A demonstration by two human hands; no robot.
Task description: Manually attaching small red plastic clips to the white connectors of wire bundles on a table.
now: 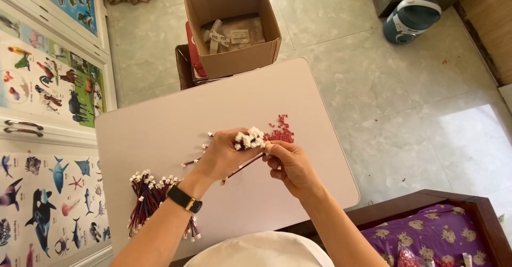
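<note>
Both hands: left hand (221, 157) clamped on wire bundle (249, 138), right hand (288, 163) pinching one wire (242, 166), above worktop (160, 133).

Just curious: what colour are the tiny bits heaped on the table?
Red, the small pile beside the hands, seen from the head view.

Left hand (221, 157) fisted, right hand (288, 165) pinching, hands touching.

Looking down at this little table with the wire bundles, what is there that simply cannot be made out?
- Head view: how the left hand grips the white-tipped wire bundle; its fingers curl out of sight.
- What the right hand pinches; too small.
- The red bits on the table; too small to identify.
- Contents of the cardboard box; walls hide most.
- The purple cloth; cut by the edge.
</note>
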